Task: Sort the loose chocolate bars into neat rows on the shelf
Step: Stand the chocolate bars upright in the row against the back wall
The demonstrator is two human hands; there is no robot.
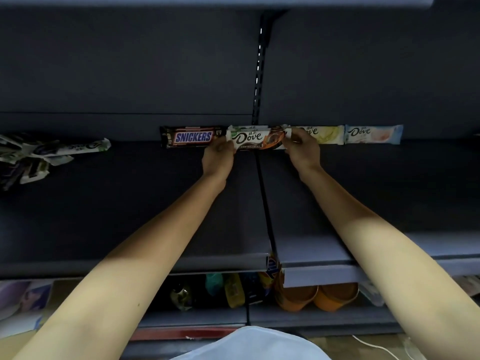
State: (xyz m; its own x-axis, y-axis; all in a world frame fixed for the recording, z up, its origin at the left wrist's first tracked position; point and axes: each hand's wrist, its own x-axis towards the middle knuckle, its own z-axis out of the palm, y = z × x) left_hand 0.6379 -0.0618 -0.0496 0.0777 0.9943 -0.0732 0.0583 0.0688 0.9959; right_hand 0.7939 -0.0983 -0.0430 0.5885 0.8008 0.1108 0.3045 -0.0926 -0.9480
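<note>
Left hand point(218, 154) and right hand point(302, 149) are gripping the Dove bar point(255, 139) by its ends, seating it beside the Snickers bar point(192, 137). Far left of the left hand, a loose pile point(33, 157) is waiting — unsorted.

Wrapper brands I can make out from here

On my feed: "SNICKERS" in block capitals on the brown bar point(193, 137); "Dove" in brown script on the white-and-brown bar point(255, 139) right beside it; only "ve" showing on the pale yellow bar point(326, 134); "Dove" again on the pink-and-blue bar point(374, 133). The upside-down script on the loose bar point(78, 147) far left is too blurry to call, and so is all the small print.
</note>
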